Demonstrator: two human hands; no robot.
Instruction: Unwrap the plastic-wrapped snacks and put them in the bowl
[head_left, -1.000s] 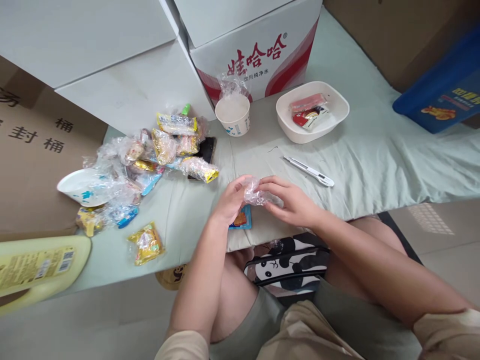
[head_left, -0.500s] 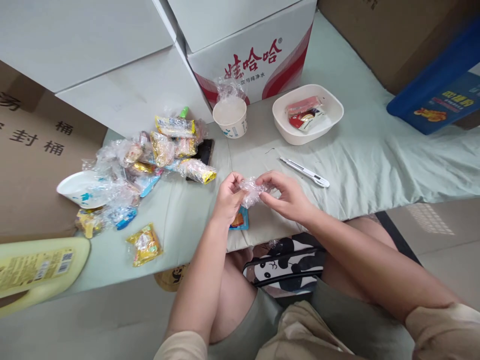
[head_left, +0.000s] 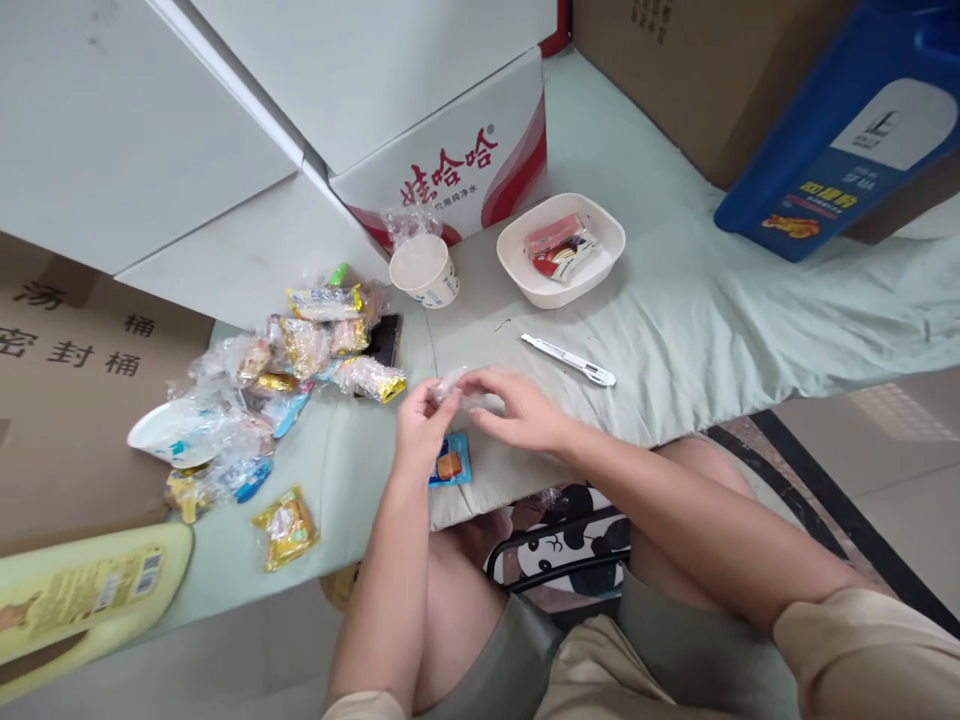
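My left hand and my right hand meet over the near edge of the cloth-covered table. Both pinch a small crumpled clear plastic wrapper held between their fingertips. Just below my left hand a blue snack packet with an orange picture lies flat on the cloth. A white utility knife lies a little beyond my right hand.
A heap of wrapped snacks and a tipped paper bowl sit at the left. A paper cup and a white dish with packets stand before a printed carton. A blue jug lies at the right, a yellow bottle at the near left.
The view has swung so everything sits further left and lower. My hands have drawn closer together, and the wrapper between them looks more bunched up.
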